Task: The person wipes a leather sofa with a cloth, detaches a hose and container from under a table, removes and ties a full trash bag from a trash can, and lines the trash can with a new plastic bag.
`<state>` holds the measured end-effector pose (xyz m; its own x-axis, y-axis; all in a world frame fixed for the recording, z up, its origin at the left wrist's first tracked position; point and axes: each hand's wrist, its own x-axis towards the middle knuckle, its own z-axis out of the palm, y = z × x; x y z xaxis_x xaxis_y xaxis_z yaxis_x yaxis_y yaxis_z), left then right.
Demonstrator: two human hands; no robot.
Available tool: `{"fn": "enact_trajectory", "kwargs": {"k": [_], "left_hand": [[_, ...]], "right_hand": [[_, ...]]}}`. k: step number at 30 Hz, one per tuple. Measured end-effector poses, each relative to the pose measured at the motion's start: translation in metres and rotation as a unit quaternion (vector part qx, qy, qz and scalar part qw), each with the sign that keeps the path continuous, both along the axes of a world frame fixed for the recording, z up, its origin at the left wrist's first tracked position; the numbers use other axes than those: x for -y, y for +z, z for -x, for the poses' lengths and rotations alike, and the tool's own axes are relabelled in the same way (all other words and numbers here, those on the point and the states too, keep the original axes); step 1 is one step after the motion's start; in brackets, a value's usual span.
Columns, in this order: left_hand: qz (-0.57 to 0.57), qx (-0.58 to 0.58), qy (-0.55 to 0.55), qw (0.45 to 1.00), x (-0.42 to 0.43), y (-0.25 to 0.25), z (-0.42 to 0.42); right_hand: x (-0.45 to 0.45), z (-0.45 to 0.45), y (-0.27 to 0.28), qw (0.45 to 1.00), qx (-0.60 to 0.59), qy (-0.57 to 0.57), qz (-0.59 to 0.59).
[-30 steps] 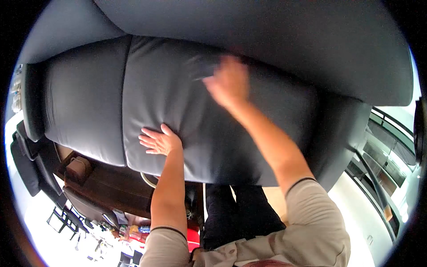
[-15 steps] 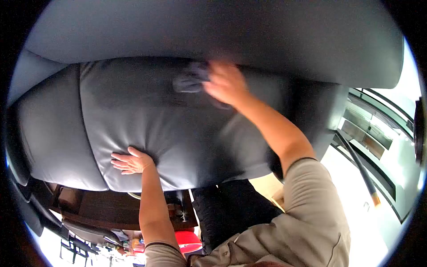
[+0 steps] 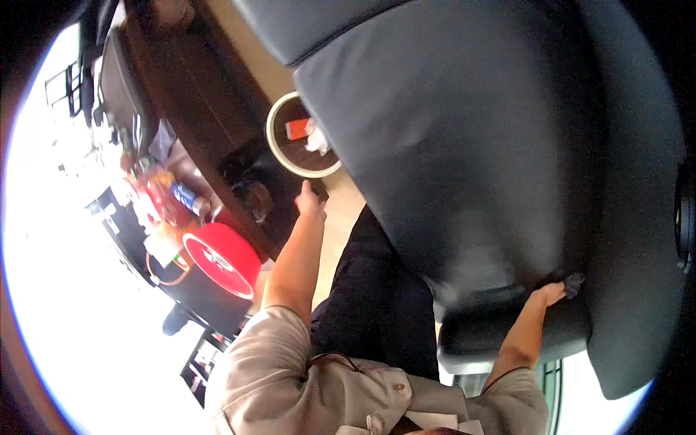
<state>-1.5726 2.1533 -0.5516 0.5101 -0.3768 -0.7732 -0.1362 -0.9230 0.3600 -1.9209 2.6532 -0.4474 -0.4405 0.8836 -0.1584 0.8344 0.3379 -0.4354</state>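
The right hand (image 3: 554, 293) is gripping a dark cloth (image 3: 575, 285) at the sofa's (image 3: 641, 188) rear corner, by the armrest (image 3: 482, 332), while the left hand (image 3: 311, 203), its finger spread unclear, is hovering near a round bin (image 3: 272, 138) beside the seat's (image 3: 442, 138) front edge.

Left arm (image 3: 293, 257): stretched out ahead of the body, forearm bare, slanted slightly rightward toward its far end.
Left hand (image 3: 312, 201): at the end of that reach, one digit pointed away from the body; rest foreshortened, finger curl unclear.
Right arm (image 3: 524, 333): extended out to the right side, forearm bare.
Right wrist (image 3: 539, 298): bent, angling outward.
Right hand (image 3: 554, 293): gathered in a grip, tips hard to make out.
Spread: hands well apart.
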Motion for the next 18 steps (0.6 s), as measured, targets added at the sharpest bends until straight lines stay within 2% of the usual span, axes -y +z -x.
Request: {"fn": "enact_trajectory", "kwargs": {"k": [1, 2, 4, 5, 6, 7, 8, 9, 10, 12, 13, 14, 16, 18], "left_hand": [[-0.045, -0.058, 0.040, 0.997, 0.001, -0.003, -0.003], [-0.037, -0.093, 0.131, 0.986, 0.002, -0.026, -0.010], [-0.009, -0.299, 0.090, 0.950, 0.001, -0.068, -0.038], [0.025, -0.308, 0.156, 0.938, 0.005, -0.076, -0.031], [0.057, -0.313, 0.221, 0.922, 0.005, -0.081, -0.025], [0.057, -0.314, 0.234, 0.918, 0.000, -0.085, -0.029], [0.060, -0.240, 0.221, 0.943, -0.003, -0.092, -0.028], [0.062, -0.159, 0.209, 0.963, -0.006, -0.094, -0.033], [0.062, -0.161, 0.225, 0.959, -0.012, -0.094, -0.039], [0.098, -0.169, 0.165, 0.967, -0.041, -0.082, -0.059], [0.095, -0.165, 0.164, 0.968, -0.064, -0.080, -0.077], [0.071, -0.169, 0.135, 0.974, -0.090, -0.076, -0.100], [0.037, -0.148, 0.152, 0.977, -0.143, -0.054, -0.131], [-0.010, -0.127, 0.188, 0.974, -0.181, -0.028, -0.153]], "right_hand": [[0.034, 0.003, 0.006, 0.999, -0.026, 0.018, 0.018], [0.063, -0.001, 0.012, 0.997, -0.056, 0.031, 0.036], [0.069, -0.001, 0.001, 0.964, -0.072, 0.240, 0.090], [0.095, 0.007, -0.002, 0.941, -0.097, 0.315, 0.072], [0.098, 0.026, -0.017, 0.883, -0.142, 0.430, 0.125], [0.160, 0.030, -0.001, 0.892, -0.140, 0.409, 0.133], [0.186, 0.045, -0.005, 0.870, -0.172, 0.433, 0.162], [0.221, 0.060, -0.005, 0.862, -0.149, 0.464, 0.138], [0.249, 0.077, -0.008, 0.852, -0.101, 0.510, 0.066], [0.344, 0.075, -0.004, 0.799, -0.073, 0.596, 0.036], [0.380, 0.067, -0.007, 0.748, -0.045, 0.662, 0.020], [0.419, 0.052, -0.003, 0.671, -0.019, 0.740, -0.044], [0.485, 0.017, -0.015, 0.517, -0.094, 0.845, -0.104], [0.526, -0.013, -0.031, 0.354, -0.303, 0.860, -0.209]]}}
